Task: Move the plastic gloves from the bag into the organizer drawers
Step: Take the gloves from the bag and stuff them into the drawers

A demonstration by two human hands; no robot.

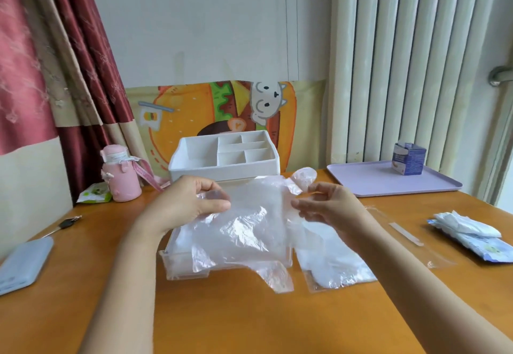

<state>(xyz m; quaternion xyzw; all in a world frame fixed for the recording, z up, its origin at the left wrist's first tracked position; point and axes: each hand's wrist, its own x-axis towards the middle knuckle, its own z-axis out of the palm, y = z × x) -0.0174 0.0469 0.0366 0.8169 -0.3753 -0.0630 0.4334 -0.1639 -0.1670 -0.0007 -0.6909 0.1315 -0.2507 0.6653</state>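
Far L: grey-blue case [22, 265] at edge of table [249, 320], key [65, 224] behind it, green packet [94, 193] + pink bottle [120, 174] further back. Left hand [191, 201] pinches L edge of clear plastic glove [249, 223], thumb on top. Glove is held spread betw. both hands, above clear drawer [180, 265] that sits on table in front of white organizer [222, 156]. Right hand [324, 206] pinches glove's R side near its fingers. Clear bag [341, 270] w/ more gloves lies flat just R of drawer. Further R: lilac tray [388, 181] w/ small blue box [408, 158] on it, wipes pack [472, 237] near table edge.
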